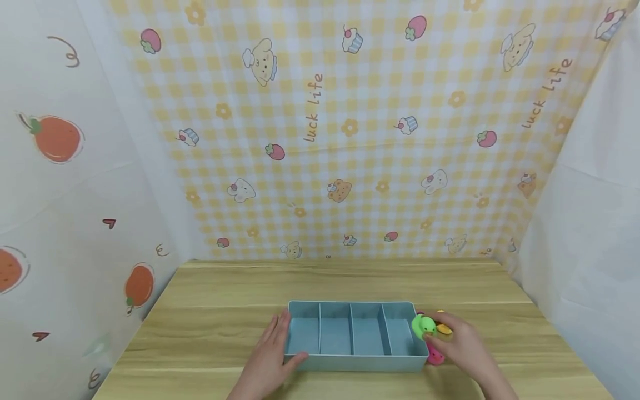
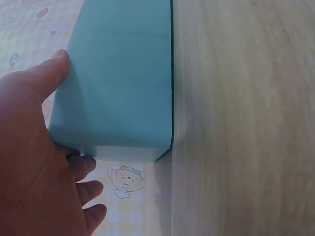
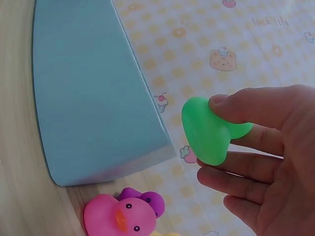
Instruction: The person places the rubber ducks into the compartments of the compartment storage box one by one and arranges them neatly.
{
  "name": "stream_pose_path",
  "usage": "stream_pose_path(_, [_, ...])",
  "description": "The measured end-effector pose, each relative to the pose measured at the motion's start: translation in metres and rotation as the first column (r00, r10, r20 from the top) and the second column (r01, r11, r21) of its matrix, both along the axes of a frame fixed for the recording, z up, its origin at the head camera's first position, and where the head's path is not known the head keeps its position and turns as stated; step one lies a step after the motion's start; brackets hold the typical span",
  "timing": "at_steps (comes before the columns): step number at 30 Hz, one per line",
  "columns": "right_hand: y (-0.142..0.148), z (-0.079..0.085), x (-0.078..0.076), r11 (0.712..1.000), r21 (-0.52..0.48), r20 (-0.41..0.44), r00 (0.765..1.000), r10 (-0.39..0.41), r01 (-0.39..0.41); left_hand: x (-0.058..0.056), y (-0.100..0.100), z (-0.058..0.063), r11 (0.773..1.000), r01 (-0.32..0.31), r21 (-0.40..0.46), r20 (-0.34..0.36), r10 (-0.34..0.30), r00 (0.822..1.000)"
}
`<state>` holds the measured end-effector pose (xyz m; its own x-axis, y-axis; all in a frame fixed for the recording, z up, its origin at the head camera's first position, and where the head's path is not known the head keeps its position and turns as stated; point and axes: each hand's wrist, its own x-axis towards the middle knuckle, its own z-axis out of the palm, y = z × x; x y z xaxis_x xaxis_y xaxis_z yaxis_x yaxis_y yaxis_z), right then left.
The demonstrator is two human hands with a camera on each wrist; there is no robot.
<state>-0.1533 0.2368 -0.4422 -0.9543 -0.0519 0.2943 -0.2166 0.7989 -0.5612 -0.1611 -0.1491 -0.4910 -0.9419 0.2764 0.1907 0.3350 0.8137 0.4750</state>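
A pale blue box (image 1: 356,363) with several compartments in a row stands on the table. My left hand (image 1: 267,353) rests against its left end, fingers extended along the end wall and thumb at the front rim. At the opposite end, my right hand (image 1: 462,343) pinches a green rubber duck (image 1: 423,325) between thumb and fingers. The right wrist view shows this green duck (image 3: 204,132) held above table height, beside the box. Below it, a pink rubber duck (image 3: 118,216) and a purple rubber duck (image 3: 153,200) sit close to the box's end.
Something yellow (image 1: 444,329) lies by the ducks, partly hidden by my right hand. The wood-grain table (image 1: 225,294) extends around the box. A checked cloth (image 1: 350,166) hangs behind it, with pale cloths (image 1: 590,233) at both sides.
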Motion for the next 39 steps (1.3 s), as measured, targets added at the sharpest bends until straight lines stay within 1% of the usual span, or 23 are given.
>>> stream_pose_path(5, [-0.004, 0.0, -0.003, 0.999, -0.012, -0.005, 1.0, 0.03, -0.03, 0.0, 0.0, -0.001, 1.0, 0.0, -0.001, -0.004, 0.0, 1.0])
stream_pose_path(7, [-0.005, 0.0, -0.003, 1.0, 0.002, -0.02, 0.999, 0.027, -0.027, 0.0, 0.0, -0.001, 1.0, -0.001, 0.001, -0.004, 0.002, 1.0])
stream_pose_path(13, [-0.013, 0.001, -0.006, 1.0, 0.003, -0.049, 0.998, 0.025, -0.025, 0.001, 0.0, -0.001, 1.0, 0.0, 0.016, 0.005, 0.0, 1.0])
stream_pose_path(19, [-0.021, 0.0, -0.011, 0.997, -0.017, -0.075, 0.995, 0.067, -0.069, 0.001, -0.001, -0.001, 1.0, 0.0, 0.016, 0.019, 0.0, 1.0])
stream_pose_path(26, [-0.028, 0.001, -0.014, 0.996, -0.042, -0.04, 0.996, 0.079, -0.081, 0.0, -0.002, -0.003, 1.0, -0.003, 0.015, 0.033, 0.002, 0.999])
stream_pose_path(29, [-0.031, 0.003, -0.015, 0.993, -0.06, -0.036, 0.994, 0.099, -0.101, 0.0, -0.002, -0.003, 1.0, -0.003, 0.014, 0.025, 0.003, 1.0])
stream_pose_path(33, [-0.034, 0.003, -0.015, 0.99, -0.083, -0.008, 0.994, 0.11, -0.111, 0.001, -0.001, -0.003, 1.0, 0.0, 0.013, 0.015, 0.0, 1.0])
stream_pose_path(39, [-0.039, 0.002, -0.019, 0.988, -0.106, 0.045, 0.992, 0.116, -0.111, 0.0, 0.001, -0.002, 1.0, -0.008, 0.003, 0.042, 0.008, 0.999])
